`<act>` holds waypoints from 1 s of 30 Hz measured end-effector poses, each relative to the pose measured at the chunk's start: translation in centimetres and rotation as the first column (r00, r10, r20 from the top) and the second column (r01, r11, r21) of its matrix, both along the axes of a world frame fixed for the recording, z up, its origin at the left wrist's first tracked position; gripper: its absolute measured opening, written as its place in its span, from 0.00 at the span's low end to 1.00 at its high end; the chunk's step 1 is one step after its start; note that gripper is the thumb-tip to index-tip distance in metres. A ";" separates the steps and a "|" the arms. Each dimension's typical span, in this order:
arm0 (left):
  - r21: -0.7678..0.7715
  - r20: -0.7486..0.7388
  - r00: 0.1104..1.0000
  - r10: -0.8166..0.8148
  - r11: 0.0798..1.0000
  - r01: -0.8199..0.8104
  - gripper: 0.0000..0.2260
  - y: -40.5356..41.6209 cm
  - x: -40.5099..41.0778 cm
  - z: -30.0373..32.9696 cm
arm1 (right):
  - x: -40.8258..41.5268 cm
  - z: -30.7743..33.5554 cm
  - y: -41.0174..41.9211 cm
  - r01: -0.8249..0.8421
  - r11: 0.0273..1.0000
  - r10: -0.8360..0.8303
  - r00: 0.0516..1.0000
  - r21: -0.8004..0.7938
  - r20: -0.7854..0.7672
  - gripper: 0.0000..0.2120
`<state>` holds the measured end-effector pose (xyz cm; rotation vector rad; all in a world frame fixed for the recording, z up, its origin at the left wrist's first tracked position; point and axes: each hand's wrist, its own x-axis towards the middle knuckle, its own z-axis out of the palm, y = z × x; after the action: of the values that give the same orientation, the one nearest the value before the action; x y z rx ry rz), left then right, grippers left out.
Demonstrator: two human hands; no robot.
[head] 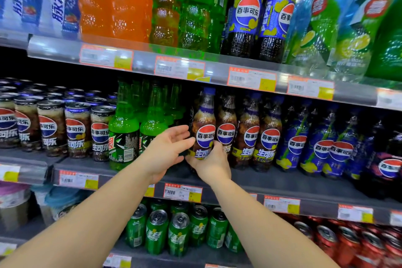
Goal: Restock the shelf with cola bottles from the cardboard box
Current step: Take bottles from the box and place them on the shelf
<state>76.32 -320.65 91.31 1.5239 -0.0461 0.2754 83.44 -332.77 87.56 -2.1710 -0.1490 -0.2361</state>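
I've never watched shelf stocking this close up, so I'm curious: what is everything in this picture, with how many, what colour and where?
cola bottle: one, brown with blue cap, middle shelf, in the hands
other cola bottles: at least three in front, brown, middle shelf, right of it
blue-label bottles: several, middle shelf, right
green bottles: several, middle shelf, left of the hands
cola cans: many, brown and blue, middle shelf, left
big bottles: many, blue, orange, green, dark cola, clear, top shelf
green cans: several, bottom shelf, centre
red cans: several, bottom shelf, right
price tags: many, white with yellow, shelf edges
left hand: one, fingers spread, beside the bottle
right hand: one, grips the bottle's base
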 end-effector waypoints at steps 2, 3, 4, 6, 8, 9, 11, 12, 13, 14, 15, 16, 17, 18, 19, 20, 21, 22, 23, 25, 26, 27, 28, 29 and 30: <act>0.013 0.005 1.000 0.009 1.000 -0.009 0.25 -0.1 0.3 -0.1 | 0.1 -0.2 -0.4 -0.013 1.000 0.013 1.000 -0.020 -0.018 0.27; 0.019 0.009 1.000 0.011 1.000 -0.011 0.25 -0.3 0.4 -0.1 | 0.1 -0.2 -0.5 -0.010 1.000 0.010 1.000 -0.021 -0.026 0.25; 0.028 0.014 1.000 0.012 1.000 -0.013 0.25 -0.4 0.6 -0.1 | 0.2 -0.3 -0.4 -0.004 1.000 0.003 1.000 -0.015 -0.028 0.24; 0.045 0.022 1.000 0.021 0.999 -0.022 0.25 -0.5 0.9 -0.2 | 0.3 -0.3 -0.1 0.016 1.000 -0.016 1.000 -0.006 -0.027 0.24; 0.054 0.021 0.999 0.033 0.998 -0.034 0.25 -0.5 1.1 -0.4 | 0.6 -0.3 0.4 0.040 0.999 -0.040 0.999 0.005 -0.029 0.25; 0.056 0.020 0.999 0.040 0.998 -0.041 0.25 -0.4 1.2 -0.6 | 0.8 -0.3 0.6 0.057 0.998 -0.056 0.998 0.012 -0.030 0.25; 0.058 0.021 0.998 0.055 0.997 -0.056 0.25 -0.2 1.2 -0.8 | 1.0 -0.3 1.2 0.098 0.995 -0.098 0.995 0.022 -0.020 0.26; 0.061 0.021 0.998 0.061 0.996 -0.062 0.25 -0.1 1.2 -0.9 | 1.1 -0.3 1.5 0.116 0.993 -0.116 0.993 0.030 -0.012 0.26; 0.065 0.020 0.998 0.065 0.996 -0.066 0.25 -0.1 1.2 -1.0 | 1.1 -0.4 1.7 0.131 0.991 -0.131 0.991 0.041 -0.004 0.27; 0.068 0.018 0.997 0.069 0.995 -0.070 0.25 0.0 1.2 -1.1 | 1.1 -0.5 1.9 0.142 0.989 -0.142 0.990 0.052 0.005 0.27; 0.070 0.016 0.997 0.071 0.995 -0.072 0.25 0.0 1.1 -1.2 | 1.0 -0.6 2.0 0.150 0.987 -0.151 0.988 0.060 0.015 0.28; 0.070 0.016 0.997 0.073 0.995 -0.074 0.25 0.1 1.1 -1.3 | 1.0 -0.7 2.1 0.155 0.986 -0.157 0.987 0.061 0.024 0.28; 0.069 0.017 0.997 0.075 0.995 -0.076 0.25 0.1 1.1 -1.3 | 1.0 -0.7 2.1 0.155 0.986 -0.157 0.987 0.059 0.033 0.29; 0.068 0.018 0.997 0.077 0.995 -0.078 0.25 0.1 1.0 -1.3 | 1.0 -0.8 2.1 0.151 0.987 -0.153 0.988 0.060 0.038 0.29; 0.067 0.021 0.997 0.079 0.995 -0.080 0.25 0.1 1.0 -1.4 | 1.1 -0.8 2.1 0.143 0.987 -0.146 0.989 0.067 0.039 0.30; 0.066 0.024 0.996 0.080 0.994 -0.082 0.25 0.2 0.9 -1.5 | 1.1 -0.9 2.1 0.137 0.988 -0.140 0.989 0.076 0.038 0.30; 0.067 0.025 0.996 0.082 0.994 -0.083 0.25 0.2 0.9 -1.6 | 1.0 -0.9 2.0 0.134 0.987 -0.137 0.990 0.085 0.038 0.30; 0.068 0.024 0.996 0.083 0.994 -0.085 0.25 0.3 0.9 -1.7 | 1.0 -1.0 2.0 0.131 0.988 -0.135 0.990 0.088 0.041 0.29; 0.067 0.023 0.996 0.085 0.994 -0.087 0.25 0.4 0.9 -1.8 | 1.1 -1.1 1.9 0.126 0.988 -0.130 0.991 0.085 0.043 0.27; 0.067 0.023 0.996 0.091 0.994 -0.092 0.25 0.4 0.8 -2.0 | 1.4 -1.5 1.5 0.104 0.991 -0.108 0.993 0.081 0.040 0.23; 0.068 0.022 0.995 0.093 0.993 -0.094 0.25 0.4 0.8 -2.1 | 1.6 -1.6 1.3 0.088 0.992 -0.091 0.995 0.086 0.039 0.22; 0.068 0.019 0.995 0.095 0.993 -0.096 0.25 0.5 0.7 -2.1 | 1.8 -1.7 1.1 0.071 0.993 -0.075 0.996 0.091 0.042 0.21; 0.067 0.015 0.995 0.098 0.993 -0.099 0.25 0.6 0.6 -2.2 | 2.1 -1.8 0.8 0.056 0.994 -0.061 0.997 0.091 0.048 0.21; 0.064 0.010 0.995 0.102 0.993 -0.102 0.25 0.7 0.5 -2.3 | 2.3 -1.8 0.6 0.043 0.995 -0.048 0.997 0.086 0.057 0.20; 0.059 0.005 0.994 0.107 0.992 -0.107 0.25 0.8 0.4 -2.3 | 2.5 -1.8 0.5 0.030 0.996 -0.035 0.997 0.082 0.067 0.20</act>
<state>76.75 -319.89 88.96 1.5879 0.0263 0.3638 85.98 -332.28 85.78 -2.0867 -0.1406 -0.3299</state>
